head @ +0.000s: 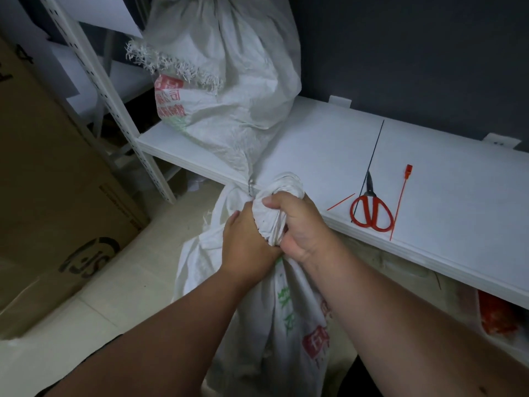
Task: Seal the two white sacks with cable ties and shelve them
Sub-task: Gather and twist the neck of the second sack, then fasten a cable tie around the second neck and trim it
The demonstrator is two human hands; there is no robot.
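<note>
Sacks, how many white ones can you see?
2. One sack sits on the white shelf at the back left. The other sack stands on the floor, its neck gripped by both hands.

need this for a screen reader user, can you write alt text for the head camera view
Both hands, left hand and right hand, grip the bunched neck of a white sack standing on the floor. Beside them, a white shelf holds a second sack, red-handled scissors and a red cable tie.
</note>
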